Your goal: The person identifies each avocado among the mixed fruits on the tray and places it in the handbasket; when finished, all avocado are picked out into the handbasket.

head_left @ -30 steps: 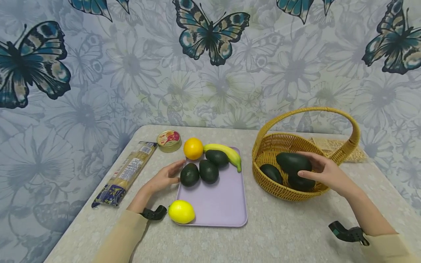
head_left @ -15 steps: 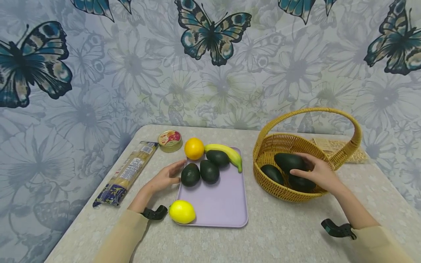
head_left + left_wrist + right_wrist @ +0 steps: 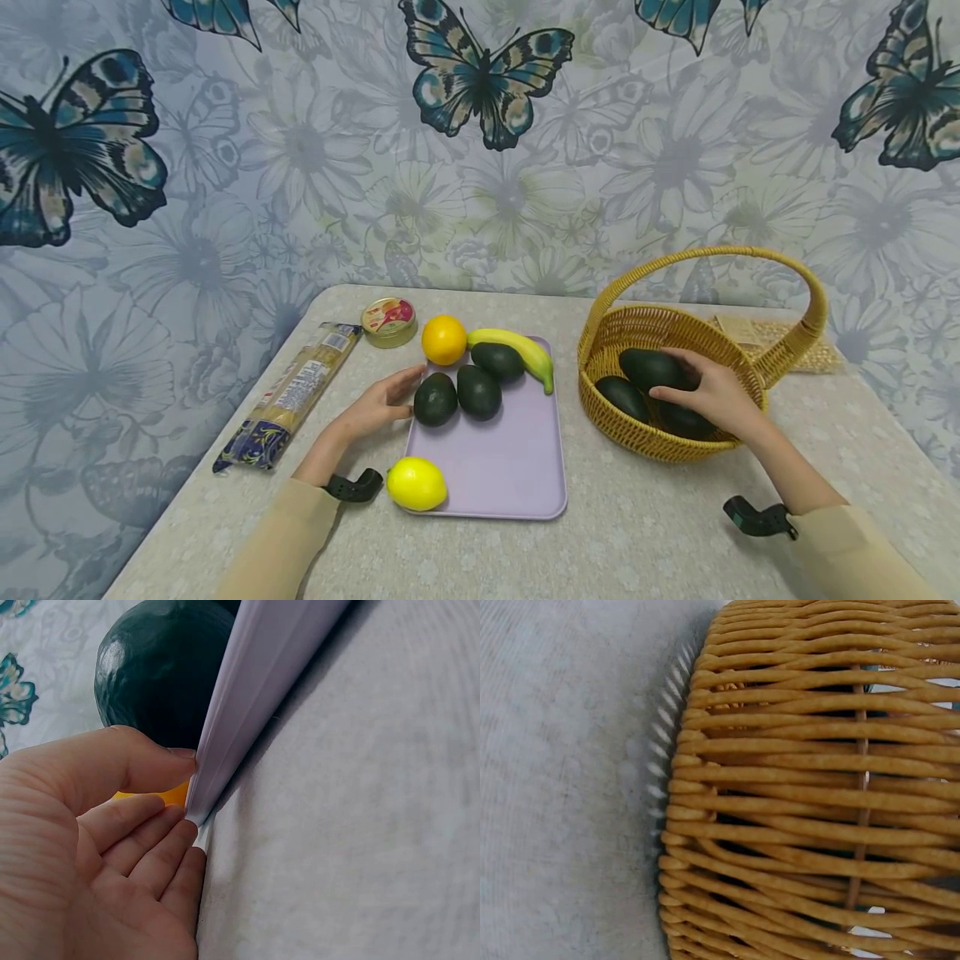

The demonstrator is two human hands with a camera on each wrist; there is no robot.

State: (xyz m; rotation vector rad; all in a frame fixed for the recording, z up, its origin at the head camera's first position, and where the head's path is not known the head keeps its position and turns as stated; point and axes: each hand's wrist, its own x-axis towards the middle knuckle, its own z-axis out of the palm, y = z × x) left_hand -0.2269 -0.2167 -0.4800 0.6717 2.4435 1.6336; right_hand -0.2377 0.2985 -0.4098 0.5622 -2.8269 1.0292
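My right hand [image 3: 716, 396] reaches into the yellow wicker basket [image 3: 667, 446] and grips a dark green avocado [image 3: 651, 369] between thumb and fingers. Two more avocados lie in the basket, a left one [image 3: 621, 397] and another [image 3: 684, 422] partly under the hand. Only woven basket wall [image 3: 802, 772] and tabletop fill the right wrist view. At the left rim of the lilac tray [image 3: 510, 467], my left hand [image 3: 375, 406] rests with relaxed fingers. In the left wrist view, its thumb [image 3: 150, 761] and fingertips meet the tray edge [image 3: 247, 697], beside an avocado [image 3: 161, 671].
On the tray sit three avocados [image 3: 478, 392], a banana [image 3: 517, 346] and a lemon [image 3: 417, 484]. An orange [image 3: 444, 340] is at its far left corner. A round tin [image 3: 388, 322] and a pasta packet [image 3: 292, 396] lie left. A woven mat [image 3: 813, 358] lies behind the basket.
My right hand, holding the avocado, has moved slightly left within the basket, its forearm swinging left as well. The left hand stays at the tray rim.
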